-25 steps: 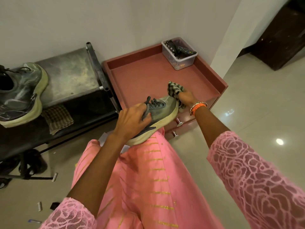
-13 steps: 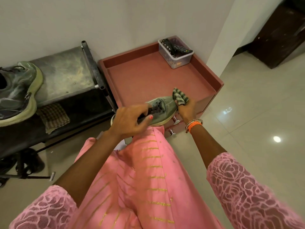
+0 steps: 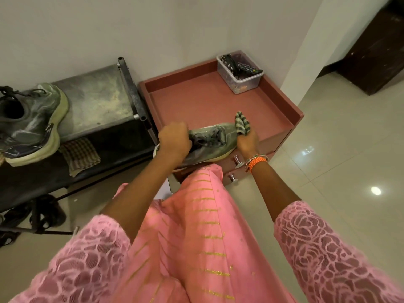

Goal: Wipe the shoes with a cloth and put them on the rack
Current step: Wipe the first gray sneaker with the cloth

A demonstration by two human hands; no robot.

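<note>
A grey-green sneaker (image 3: 209, 142) with a pale sole lies across my lap in front of the red cabinet. My left hand (image 3: 175, 141) grips it at the heel end, fingers curled over the collar. My right hand (image 3: 247, 143) holds a striped green cloth (image 3: 241, 124) against the shoe's toe. The matching sneaker (image 3: 32, 123) stands on the top shelf of the dark metal rack (image 3: 98, 101) at the left.
A checked cloth (image 3: 79, 155) lies on the rack's lower shelf, with dark sandals (image 3: 41, 213) on the floor below. The red cabinet top (image 3: 207, 103) carries a clear plastic box (image 3: 239, 73) of remotes at its back corner. Glossy tiled floor spreads to the right.
The shoe has tipped flatter and turned more sideways in my lap. My right hand with the cloth slid along the toe toward its near side, and my left hand shifted over the heel.
</note>
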